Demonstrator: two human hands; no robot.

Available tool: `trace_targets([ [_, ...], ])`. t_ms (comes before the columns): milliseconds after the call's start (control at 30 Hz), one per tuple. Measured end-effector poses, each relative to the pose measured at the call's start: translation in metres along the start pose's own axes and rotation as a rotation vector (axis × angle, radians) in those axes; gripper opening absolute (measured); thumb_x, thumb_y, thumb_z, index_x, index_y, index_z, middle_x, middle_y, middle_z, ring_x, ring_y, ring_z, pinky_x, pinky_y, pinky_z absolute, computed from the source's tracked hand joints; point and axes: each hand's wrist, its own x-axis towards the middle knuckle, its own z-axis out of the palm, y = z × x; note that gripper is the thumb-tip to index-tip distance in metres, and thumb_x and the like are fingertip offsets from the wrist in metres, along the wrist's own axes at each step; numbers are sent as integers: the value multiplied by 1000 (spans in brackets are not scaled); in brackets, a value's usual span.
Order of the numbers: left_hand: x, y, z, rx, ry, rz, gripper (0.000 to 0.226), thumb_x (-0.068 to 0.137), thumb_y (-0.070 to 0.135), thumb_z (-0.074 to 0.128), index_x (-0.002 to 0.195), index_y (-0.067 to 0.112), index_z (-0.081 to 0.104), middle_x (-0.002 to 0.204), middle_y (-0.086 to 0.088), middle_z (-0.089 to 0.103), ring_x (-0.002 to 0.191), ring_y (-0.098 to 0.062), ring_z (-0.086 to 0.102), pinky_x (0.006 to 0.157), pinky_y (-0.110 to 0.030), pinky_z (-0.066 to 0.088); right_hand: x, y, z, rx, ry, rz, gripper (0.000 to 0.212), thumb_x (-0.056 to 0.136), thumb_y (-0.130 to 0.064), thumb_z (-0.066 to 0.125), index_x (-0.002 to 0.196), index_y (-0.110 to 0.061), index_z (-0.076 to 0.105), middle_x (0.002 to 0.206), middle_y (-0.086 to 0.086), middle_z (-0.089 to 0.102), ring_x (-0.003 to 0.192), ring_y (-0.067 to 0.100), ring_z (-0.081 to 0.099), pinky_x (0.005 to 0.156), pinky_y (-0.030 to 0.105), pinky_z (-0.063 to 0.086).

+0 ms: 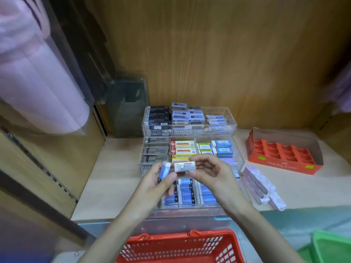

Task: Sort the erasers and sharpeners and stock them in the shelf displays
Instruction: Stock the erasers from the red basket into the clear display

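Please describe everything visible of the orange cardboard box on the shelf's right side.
The orange-red cardboard box lies open-topped on the pale wooden shelf, right of the clear plastic displays. Its moulded orange insert shows rows of empty wells. Pale lettering and a green sticker mark its front wall. Only the shelf touches it.

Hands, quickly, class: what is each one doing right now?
Left hand: holds a blue-and-white eraser.
Right hand: fingers pinch a white eraser.
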Motion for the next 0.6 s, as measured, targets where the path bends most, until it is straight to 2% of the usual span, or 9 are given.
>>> trace_targets([
  [100,-2,-1,-5,-35,14,-26,21,87,25,48,103,13,43,58,1,59,42,-5,34,43,-14,29,0,2,-1,-20,17,-17,27,76,8,69,90,-15,64,88,3,64,77,5,59,74,15,48],
  [167,-2,-5,-10,-34,33,-64,22,86,30,48,102,16,41,50,7,44,43,-4,28,43,-16,24,0,4,0,-31,13,-14,28,76,8,69,88,-16,64,88,2,64,77,4,58,73,14,48],
  [233,-1,-10,-13,-38,66,-107,14,90,29,46,97,18,40,50,11,33,44,-4,25,44,-18,22,0,8,0,-51,20,-4,27,76,8,70,88,-16,63,88,0,64,76,2,59,73,13,48],
  [333,2,-14,-24,-51,140,-181,11,98,19,39,87,17,35,56,4,27,41,-3,25,43,-16,26,1,16,-3,-81,77,30,22,75,6,71,84,-11,61,82,3,61,70,4,56,69,13,47],
  [433,-1,-21,-54,220,204,-139,10,99,22,40,90,22,37,62,9,39,46,-1,38,54,-23,36,0,26,0,-153,89,81,20,75,3,73,78,-8,56,72,5,56,64,7,52,64,13,46],
  [533,-10,-29,-84,470,167,-95,6,95,26,50,90,27,46,67,11,54,58,-3,49,68,-34,41,-1,40,18,-261,47,105,24,76,0,73,77,-16,56,69,0,55,63,6,51,64,15,45],
  [600,-14,-30,-90,530,173,-73,12,90,24,59,87,33,53,86,6,54,67,-5,53,75,-26,44,-1,50,35,-367,26,89,21,78,-7,73,77,-21,57,73,-1,59,66,8,53,66,13,43],
])
